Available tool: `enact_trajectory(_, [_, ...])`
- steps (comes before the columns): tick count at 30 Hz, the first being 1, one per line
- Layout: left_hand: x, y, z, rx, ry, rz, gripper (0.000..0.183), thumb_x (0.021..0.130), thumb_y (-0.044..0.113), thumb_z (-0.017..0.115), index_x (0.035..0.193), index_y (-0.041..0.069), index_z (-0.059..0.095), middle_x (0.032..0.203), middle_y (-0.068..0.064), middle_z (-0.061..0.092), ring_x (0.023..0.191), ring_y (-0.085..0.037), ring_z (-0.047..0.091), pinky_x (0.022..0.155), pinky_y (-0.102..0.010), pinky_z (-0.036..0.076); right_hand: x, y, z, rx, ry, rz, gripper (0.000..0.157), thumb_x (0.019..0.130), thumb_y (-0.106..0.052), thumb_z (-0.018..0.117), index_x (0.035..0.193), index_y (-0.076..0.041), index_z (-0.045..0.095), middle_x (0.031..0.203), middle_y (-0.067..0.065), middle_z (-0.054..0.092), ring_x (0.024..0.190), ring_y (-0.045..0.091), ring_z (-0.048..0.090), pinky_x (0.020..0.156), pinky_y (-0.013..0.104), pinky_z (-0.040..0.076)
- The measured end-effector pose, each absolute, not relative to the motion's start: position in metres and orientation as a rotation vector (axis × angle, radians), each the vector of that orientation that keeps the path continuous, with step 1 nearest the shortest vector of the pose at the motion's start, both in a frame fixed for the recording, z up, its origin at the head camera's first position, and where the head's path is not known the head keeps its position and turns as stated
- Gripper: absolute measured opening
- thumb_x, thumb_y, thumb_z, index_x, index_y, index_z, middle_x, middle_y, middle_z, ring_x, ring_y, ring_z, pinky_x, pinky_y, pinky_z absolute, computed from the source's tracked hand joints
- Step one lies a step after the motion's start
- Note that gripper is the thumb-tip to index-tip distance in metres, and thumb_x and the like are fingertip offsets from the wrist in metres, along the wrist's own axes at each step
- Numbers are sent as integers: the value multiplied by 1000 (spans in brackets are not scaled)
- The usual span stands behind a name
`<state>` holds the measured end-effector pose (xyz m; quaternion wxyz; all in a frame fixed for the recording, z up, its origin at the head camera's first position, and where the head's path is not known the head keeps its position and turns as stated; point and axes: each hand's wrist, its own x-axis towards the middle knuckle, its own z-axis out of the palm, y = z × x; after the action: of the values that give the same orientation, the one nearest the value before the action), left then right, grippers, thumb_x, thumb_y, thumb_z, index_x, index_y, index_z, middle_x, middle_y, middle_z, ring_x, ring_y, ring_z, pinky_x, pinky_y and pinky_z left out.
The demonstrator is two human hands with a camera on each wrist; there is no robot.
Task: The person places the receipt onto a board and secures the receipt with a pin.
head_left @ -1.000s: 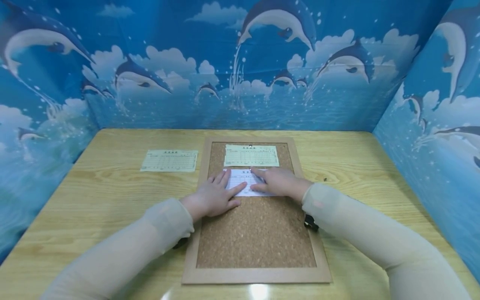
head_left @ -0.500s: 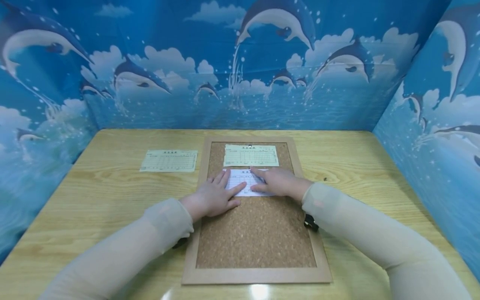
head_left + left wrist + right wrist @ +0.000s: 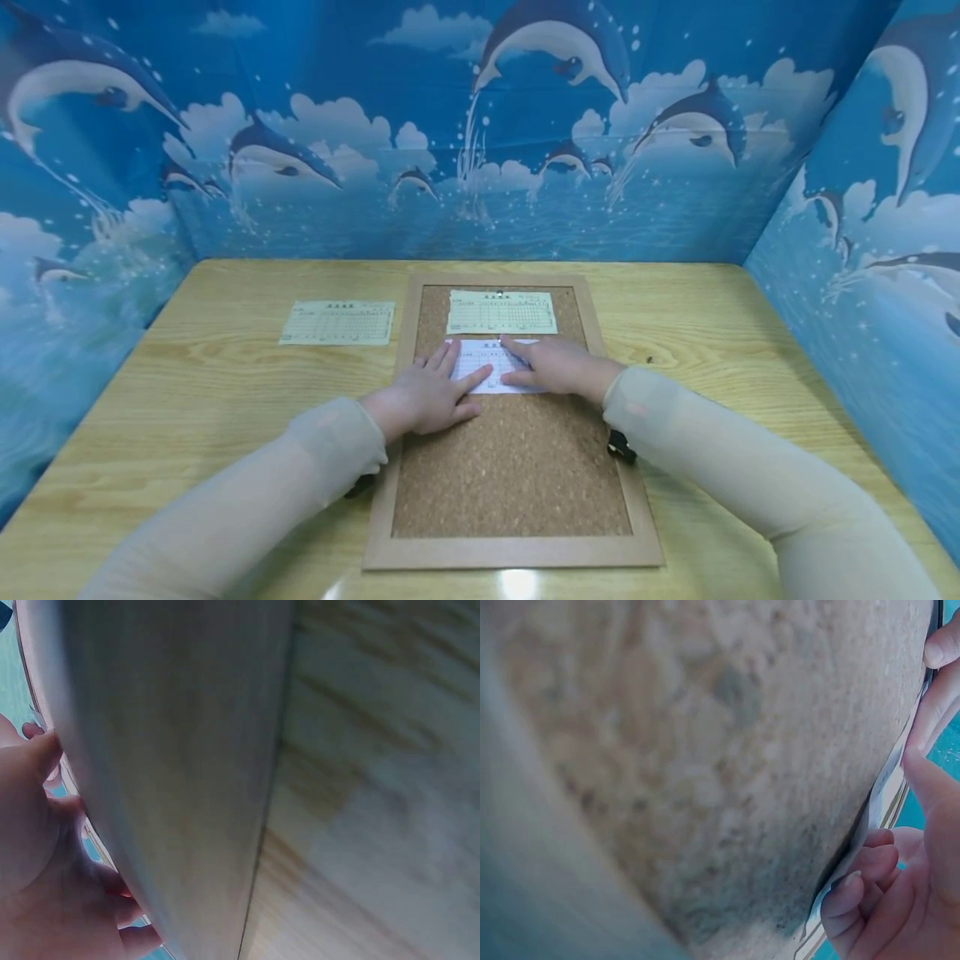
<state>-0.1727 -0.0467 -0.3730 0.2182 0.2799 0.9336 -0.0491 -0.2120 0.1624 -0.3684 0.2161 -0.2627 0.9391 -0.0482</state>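
Note:
A white printed form [image 3: 491, 384] lies on a framed cork board [image 3: 510, 475], just below a pale green form [image 3: 501, 313] that has a pushpin [image 3: 500, 293] at its top edge. My left hand [image 3: 422, 395] rests flat with fingers spread over the form's left side. At the form's top middle, the index finger of my right hand [image 3: 564, 364] presses down beside a small shiny spot, thumb on the paper lower down. The right wrist view shows the other fingers of that hand loosely curled near the paper's edge. In the left wrist view the left hand [image 3: 52, 847] lies beyond the wooden frame.
Another pale green form [image 3: 337, 322] lies on the wooden table [image 3: 195, 400] left of the board. A small dark speck [image 3: 650, 359] sits on the table to the right. Dolphin-printed cloth [image 3: 360, 208] walls in the back and sides.

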Motion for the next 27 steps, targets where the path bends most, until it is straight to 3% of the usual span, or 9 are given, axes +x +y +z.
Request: enact_trajectory(27, [-171,-48,-375,778,2578,-124,71,89,70,22,149,38,3,153,-21,-10,140,-34,-6,108,-55,13,-210,162,-368,-785,2604,-137,73,93,-54,46,149,-12,22,131,16,53,111,31,56,91,44,45])
